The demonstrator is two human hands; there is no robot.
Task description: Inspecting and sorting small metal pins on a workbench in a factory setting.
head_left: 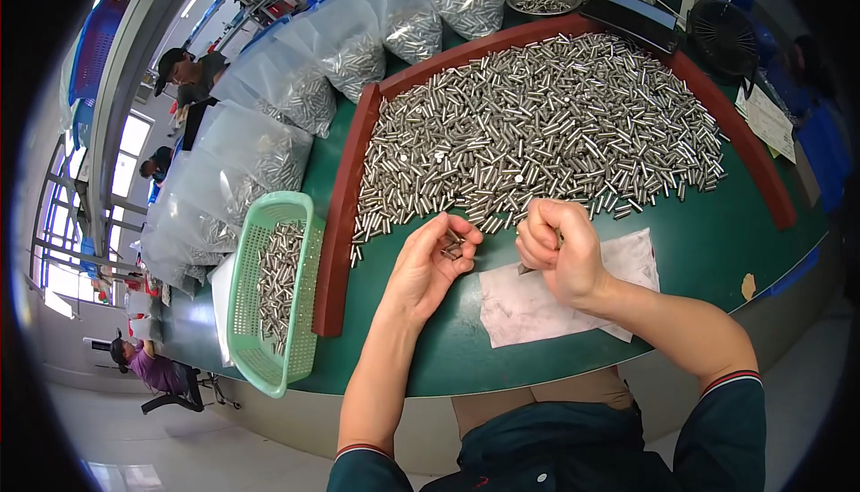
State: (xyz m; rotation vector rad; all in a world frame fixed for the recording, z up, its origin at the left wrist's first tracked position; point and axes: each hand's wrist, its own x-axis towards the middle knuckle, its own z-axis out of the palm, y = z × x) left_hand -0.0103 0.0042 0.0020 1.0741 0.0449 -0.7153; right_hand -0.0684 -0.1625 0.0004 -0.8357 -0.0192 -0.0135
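A wide heap of small, shiny metal pins (537, 125) covers the green table in front of me. Just off its near edge, my left hand (430, 259) is turned palm up with curled fingers, cupping a few loose metal pins (453, 243). To its right, my right hand (563, 246) is closed in a fist; the grey end of a metal pin (524, 268) pokes out below it, and the rest is hidden by the fingers. Under the right hand and wrist lies a stained white cloth (524, 313).
Dark red wooden rails (345, 214) border the heap. A green plastic basket (309, 299) partly filled with pins stands at left. Clear bags of pins (349, 49) line the far left side. A metal bowl (544, 0), a black device (632, 19) and a small fan (724, 37) sit behind.
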